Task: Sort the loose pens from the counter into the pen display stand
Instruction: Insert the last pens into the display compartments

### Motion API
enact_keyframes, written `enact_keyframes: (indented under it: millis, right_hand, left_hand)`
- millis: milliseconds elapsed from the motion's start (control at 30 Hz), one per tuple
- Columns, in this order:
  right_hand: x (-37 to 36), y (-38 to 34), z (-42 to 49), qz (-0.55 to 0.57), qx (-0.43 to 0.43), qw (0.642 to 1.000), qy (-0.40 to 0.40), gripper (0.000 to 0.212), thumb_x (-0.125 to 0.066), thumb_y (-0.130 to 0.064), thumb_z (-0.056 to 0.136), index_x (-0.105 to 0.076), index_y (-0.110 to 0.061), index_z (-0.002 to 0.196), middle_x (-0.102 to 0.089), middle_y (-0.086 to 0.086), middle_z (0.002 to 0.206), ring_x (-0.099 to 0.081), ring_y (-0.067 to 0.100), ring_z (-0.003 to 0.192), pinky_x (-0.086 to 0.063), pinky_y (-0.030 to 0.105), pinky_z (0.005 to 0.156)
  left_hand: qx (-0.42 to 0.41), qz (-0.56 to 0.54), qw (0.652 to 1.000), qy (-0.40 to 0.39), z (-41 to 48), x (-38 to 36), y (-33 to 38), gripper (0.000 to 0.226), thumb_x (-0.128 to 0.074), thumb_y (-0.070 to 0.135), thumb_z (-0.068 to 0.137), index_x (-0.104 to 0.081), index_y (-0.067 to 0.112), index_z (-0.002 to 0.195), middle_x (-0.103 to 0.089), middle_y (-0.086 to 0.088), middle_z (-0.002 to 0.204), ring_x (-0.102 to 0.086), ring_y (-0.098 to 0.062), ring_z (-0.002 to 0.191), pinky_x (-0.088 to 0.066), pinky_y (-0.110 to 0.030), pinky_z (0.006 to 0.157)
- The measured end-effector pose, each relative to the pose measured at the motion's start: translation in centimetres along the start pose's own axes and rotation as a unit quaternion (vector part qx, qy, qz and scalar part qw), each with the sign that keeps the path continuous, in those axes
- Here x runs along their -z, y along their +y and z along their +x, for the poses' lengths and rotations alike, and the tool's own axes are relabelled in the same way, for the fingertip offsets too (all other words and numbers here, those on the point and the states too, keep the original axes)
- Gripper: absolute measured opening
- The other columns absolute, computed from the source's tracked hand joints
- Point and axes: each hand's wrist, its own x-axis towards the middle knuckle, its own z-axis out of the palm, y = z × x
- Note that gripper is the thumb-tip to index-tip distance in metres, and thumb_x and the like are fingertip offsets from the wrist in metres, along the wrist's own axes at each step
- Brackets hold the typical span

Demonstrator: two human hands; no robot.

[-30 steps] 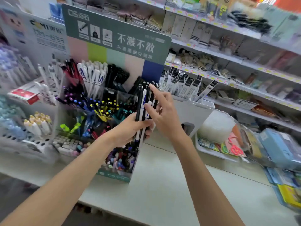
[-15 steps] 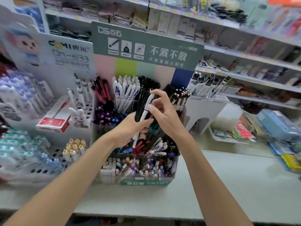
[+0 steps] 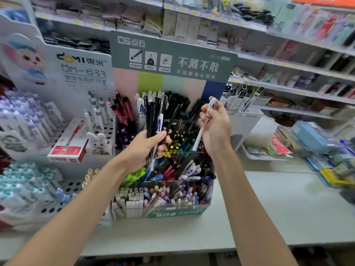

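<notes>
Loose pens: a bundle of pens (image 3: 153,116), mostly black with one white barrel marked in blue, stands upright in the left hand (image 3: 146,148), whose fingers are clenched round the lower shafts. The bundle is held in front of the pen display stand (image 3: 176,213), over its middle tiers, and is not lodged in any compartment. At 3 o'clock of the bundle, a little apart from it, the right hand (image 3: 216,127) grasps a single white pen (image 3: 198,138), fingers curled round its upper barrel. Its upper end points toward 12 o'clock and its lower end slants toward 7 o'clock, above the stand's right-hand compartments. The stand is tiered and clear-walled, with its compartments well stocked by kind. Matching white pens (image 3: 192,170) with a like blue marking lie in a lower tier at 5 o'clock of the bundle, and more show in the back row at 12 o'clock. Judgement: sorting is partway. The single pen is separated out and appears due for one of those matching compartments, while the whole bundle remains to be sorted. Which pens in the stand were placed during this task cannot be told. The stand sits on the pale bench (image 3: 288,208). A white neighbouring display (image 3: 82,73) stands at 9 o'clock of it, and stocked shelves (image 3: 288,77) run behind toward 2 o'clock.
</notes>
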Motion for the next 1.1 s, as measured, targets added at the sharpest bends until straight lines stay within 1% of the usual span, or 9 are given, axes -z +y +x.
enact_keyframes:
  millis: [67, 133, 267, 367, 467, 533, 767, 933, 1100]
  right_hand:
    - [-0.1, -0.3, 0.1, -0.219, 0.034, 0.974, -0.038, 0.010, -0.063, -0.013, 0.091, -0.061, -0.014, 0.100, -0.053, -0.008, 0.071, -0.045, 0.008, 0.062, -0.041, 0.019, 0.057]
    - [-0.9, 0.4, -0.6, -0.364, 0.033, 0.924, -0.110, 0.025, -0.075, -0.029, 0.083, -0.062, -0.013, 0.096, -0.056, -0.007, 0.080, -0.051, 0.008, 0.072, -0.047, 0.021, 0.070]
    - [-2.4, 2.0, -1.2, -0.374, -0.009, 0.916, -0.148, 0.040, -0.083, -0.031, 0.076, -0.058, -0.006, 0.096, -0.060, 0.003, 0.082, -0.053, 0.004, 0.071, -0.045, 0.020, 0.071]
    - [-2.6, 2.3, -1.0, -0.344, -0.047, 0.925, -0.155, 0.056, -0.086, -0.026, 0.073, -0.055, -0.013, 0.117, -0.068, 0.010, 0.101, -0.063, 0.009, 0.082, -0.051, 0.020, 0.074]
    - [-2.9, 1.8, -0.9, -0.313, -0.113, 0.904, -0.268, 0.025, -0.079, -0.015, 0.081, -0.063, -0.006, 0.098, -0.063, 0.010, 0.077, -0.057, 0.014, 0.062, -0.044, 0.017, 0.057]
    - [-3.1, 1.9, -1.0, -0.307, -0.137, 0.890, -0.309, 0.014, -0.077, -0.013, 0.081, -0.067, -0.006, 0.087, -0.060, 0.011, 0.072, -0.052, 0.016, 0.057, -0.044, 0.023, 0.058]
    - [-3.4, 2.0, 0.2, -0.260, -0.091, 0.941, -0.198, 0.010, -0.074, -0.021, 0.083, -0.065, -0.016, 0.084, -0.058, 0.001, 0.076, -0.053, 0.015, 0.071, -0.035, 0.029, 0.065]
    - [-5.0, 2.8, 0.0, -0.172, -0.052, 0.973, -0.142, 0.007, -0.052, -0.014, 0.099, -0.053, -0.011, 0.094, -0.061, 0.003, 0.088, -0.059, 0.020, 0.091, -0.045, 0.044, 0.097]
    - [-7.1, 1.4, 0.6, -0.043, -0.061, 0.994, -0.079, 0.006, -0.042, -0.009, 0.104, -0.048, -0.009, 0.104, -0.055, 0.004, 0.081, -0.053, 0.012, 0.067, -0.055, 0.028, 0.067]
  left_hand:
    - [0.002, 0.017, 0.999, -0.028, -0.5, 0.7, 0.4, 0.025, -0.048, 0.020, 0.100, -0.058, 0.006, 0.118, -0.060, 0.001, 0.080, -0.045, -0.008, 0.058, -0.037, -0.019, 0.053]
    - [0.002, 0.035, 0.998, -0.048, -0.8, 1.0, 0.7, 0.028, -0.052, 0.023, 0.096, -0.058, 0.006, 0.119, -0.061, 0.000, 0.082, -0.049, -0.010, 0.061, -0.042, -0.020, 0.055]
    - [-0.012, 0.053, 0.998, -0.040, -1.2, 1.1, 1.0, 0.032, -0.057, 0.023, 0.091, -0.059, 0.003, 0.116, -0.062, -0.004, 0.082, -0.053, -0.013, 0.061, -0.047, -0.024, 0.057]
    - [-0.003, 0.042, 0.998, -0.050, -1.7, 1.5, 1.3, 0.031, -0.057, 0.023, 0.090, -0.060, 0.005, 0.115, -0.058, -0.002, 0.079, -0.049, -0.011, 0.059, -0.043, -0.021, 0.053]
    - [0.010, 0.056, 0.996, -0.066, -2.1, 1.8, 1.3, 0.029, -0.057, 0.022, 0.090, -0.063, 0.005, 0.112, -0.058, -0.004, 0.079, -0.049, -0.011, 0.060, -0.044, -0.022, 0.055]
    - [0.019, 0.065, 0.995, -0.076, -2.2, 1.9, 1.2, 0.025, -0.057, 0.020, 0.091, -0.064, 0.005, 0.109, -0.058, -0.005, 0.078, -0.048, -0.011, 0.060, -0.044, -0.023, 0.055]
    - [0.022, 0.095, 0.993, -0.065, -3.1, 2.9, 0.2, 0.033, -0.054, 0.018, 0.095, -0.056, -0.004, 0.120, -0.059, -0.003, 0.081, -0.048, -0.011, 0.061, -0.042, -0.022, 0.056]
    - [0.005, 0.078, 0.996, -0.044, -3.0, 2.8, 1.3, 0.025, -0.054, 0.018, 0.093, -0.057, 0.002, 0.112, -0.063, -0.005, 0.082, -0.049, -0.011, 0.059, -0.044, -0.021, 0.054]
    - [0.013, 0.118, 0.992, -0.042, -2.8, 3.5, 3.2, 0.019, -0.059, 0.018, 0.090, -0.062, 0.003, 0.103, -0.060, -0.005, 0.080, -0.046, -0.011, 0.059, -0.043, -0.022, 0.054]
